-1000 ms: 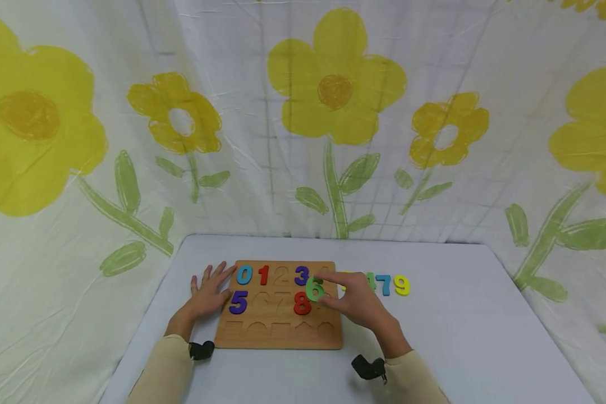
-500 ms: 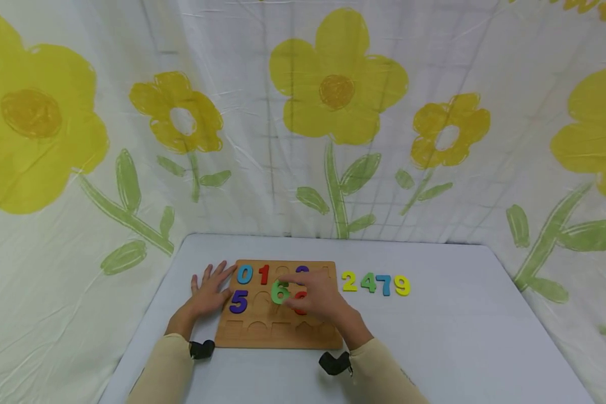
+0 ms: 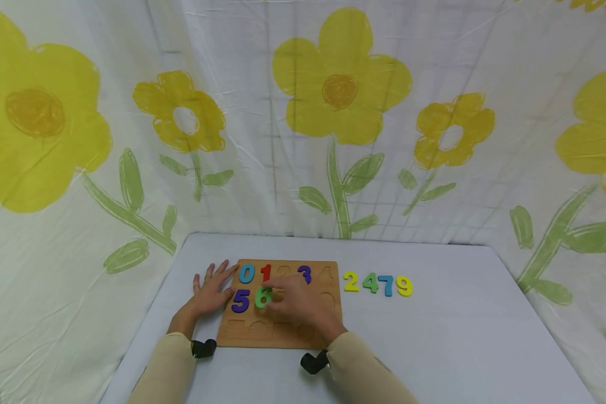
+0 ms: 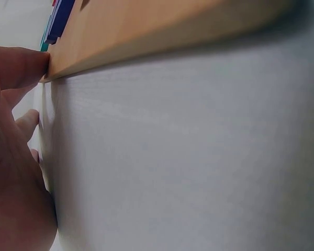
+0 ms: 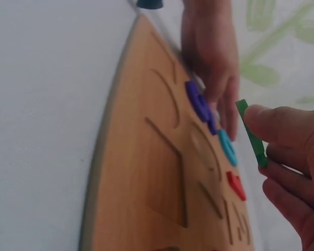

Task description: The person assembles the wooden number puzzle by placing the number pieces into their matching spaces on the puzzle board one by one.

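My right hand (image 3: 299, 303) pinches a green number 6 (image 3: 263, 297) between thumb and fingers, over the second row of a wooden number board (image 3: 252, 336). In the right wrist view the green 6 (image 5: 253, 137) shows edge-on, raised off the board (image 5: 141, 172). My left hand (image 3: 209, 294) lies with fingers spread at the board's left edge, and its thumb touches that edge in the left wrist view. A blue 0 (image 3: 246, 274), a red 1 (image 3: 266, 272), a purple 3 (image 3: 304, 274) and a purple 5 (image 3: 240, 301) sit in the board. The red 8 is hidden behind my right hand.
Right of the board, a yellow 2 (image 3: 350, 281), a green 4 (image 3: 371, 283), a light blue 7 (image 3: 386, 285) and a yellow 9 (image 3: 404, 286) lie in a row on the white table (image 3: 459, 336). Behind the table hangs a flower-printed curtain (image 3: 252, 185).
My right hand has carried the green 6 leftward across the board, from near the 8 to beside the 5. The left hand has stayed at the board's edge.
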Demonstrator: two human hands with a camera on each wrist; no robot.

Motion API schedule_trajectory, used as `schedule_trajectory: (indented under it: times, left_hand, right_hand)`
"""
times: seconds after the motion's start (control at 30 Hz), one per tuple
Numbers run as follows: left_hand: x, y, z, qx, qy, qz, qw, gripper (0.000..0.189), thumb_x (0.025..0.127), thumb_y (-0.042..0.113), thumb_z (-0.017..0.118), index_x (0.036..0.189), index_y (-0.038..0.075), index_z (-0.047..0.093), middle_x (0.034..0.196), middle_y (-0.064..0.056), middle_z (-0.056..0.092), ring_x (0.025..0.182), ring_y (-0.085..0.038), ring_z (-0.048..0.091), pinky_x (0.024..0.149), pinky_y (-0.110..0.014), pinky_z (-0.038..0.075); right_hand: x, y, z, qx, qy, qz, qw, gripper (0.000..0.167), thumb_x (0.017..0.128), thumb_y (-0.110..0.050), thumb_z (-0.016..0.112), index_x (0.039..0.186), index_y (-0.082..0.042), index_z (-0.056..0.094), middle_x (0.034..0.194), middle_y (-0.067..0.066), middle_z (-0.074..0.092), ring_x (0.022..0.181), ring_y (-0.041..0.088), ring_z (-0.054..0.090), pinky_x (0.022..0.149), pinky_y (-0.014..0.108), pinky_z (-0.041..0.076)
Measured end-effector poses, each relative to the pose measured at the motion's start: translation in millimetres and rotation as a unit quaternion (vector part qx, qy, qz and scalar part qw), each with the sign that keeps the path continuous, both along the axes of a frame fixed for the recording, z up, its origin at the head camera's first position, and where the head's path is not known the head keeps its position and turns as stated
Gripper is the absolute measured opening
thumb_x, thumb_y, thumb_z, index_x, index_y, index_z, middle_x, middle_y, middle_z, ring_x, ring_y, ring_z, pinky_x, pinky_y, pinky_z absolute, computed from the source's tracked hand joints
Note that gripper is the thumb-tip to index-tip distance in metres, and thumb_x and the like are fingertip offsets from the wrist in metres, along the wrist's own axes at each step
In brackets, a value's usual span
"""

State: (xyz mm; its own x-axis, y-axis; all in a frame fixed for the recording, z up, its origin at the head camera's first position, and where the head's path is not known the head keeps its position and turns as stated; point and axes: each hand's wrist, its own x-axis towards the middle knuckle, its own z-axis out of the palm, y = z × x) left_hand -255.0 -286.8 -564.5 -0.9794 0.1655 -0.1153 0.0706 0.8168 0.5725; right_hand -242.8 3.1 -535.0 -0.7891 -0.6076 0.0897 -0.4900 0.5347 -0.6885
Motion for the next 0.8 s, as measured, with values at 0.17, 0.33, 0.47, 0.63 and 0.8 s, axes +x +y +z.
schedule_trajectory:
  times: [0.17,0.33,0.47,0.63,0.8]
  left_hand:
    - [-1.4,-3.6,-8.7,0.022,0.021,-0.001,0.9995,0.069,0.102,0.019,0.059,0.168,0.011,0.042,0.180,-0.029,0.019,0.165,-0.061,-0.002,0.123,-0.081,-0.018]
    - [-5.7,-8.8,-23.1,0.029,0.042,-0.004,0.9987,0.068,0.102,0.019,0.058,0.168,0.013,0.042,0.179,-0.030,0.020,0.164,-0.062,-0.002,0.121,-0.081,-0.020]
    - [-4.2,-7.6,-17.2,0.031,0.032,-0.005,0.9990,0.068,0.102,0.020,0.059,0.168,0.012,0.042,0.179,-0.031,0.019,0.164,-0.063,-0.003,0.121,-0.081,-0.020]
    - [-2.1,-6.7,-13.5,0.036,0.043,-0.007,0.9984,0.068,0.102,0.024,0.059,0.167,0.015,0.044,0.179,-0.029,0.022,0.165,-0.061,-0.002,0.122,-0.081,-0.019]
    - [-2.1,-7.8,-16.0,0.041,0.045,-0.008,0.9981,0.067,0.102,0.026,0.060,0.167,0.017,0.045,0.179,-0.028,0.023,0.165,-0.060,-0.001,0.122,-0.081,-0.019]
  right_hand:
    - [-1.9,-10,-9.1,0.020,-0.009,-0.005,0.9997,0.049,0.096,-0.031,0.087,0.143,-0.022,0.075,0.118,-0.015,0.076,0.105,0.004,0.062,0.093,0.025,0.056]
    - [-3.1,-17,-18.4,0.043,0.000,-0.019,0.9989,0.052,0.095,-0.031,0.088,0.144,-0.020,0.074,0.130,-0.009,0.078,0.116,0.005,0.065,0.106,0.030,0.057]
    - [-3.9,-18,-21.9,0.044,-0.005,-0.022,0.9988,0.052,0.095,-0.029,0.088,0.144,-0.020,0.074,0.131,-0.008,0.078,0.115,0.005,0.066,0.107,0.031,0.058]
    - [-3.0,-20,-22.5,0.057,0.030,-0.011,0.9979,0.051,0.095,-0.026,0.088,0.143,-0.016,0.074,0.129,-0.005,0.079,0.112,0.005,0.068,0.102,0.027,0.059]
    - [-0.2,-20,-24.5,0.058,0.059,-0.008,0.9965,0.053,0.095,-0.024,0.088,0.144,-0.013,0.073,0.132,-0.001,0.079,0.119,0.009,0.071,0.104,0.028,0.060]
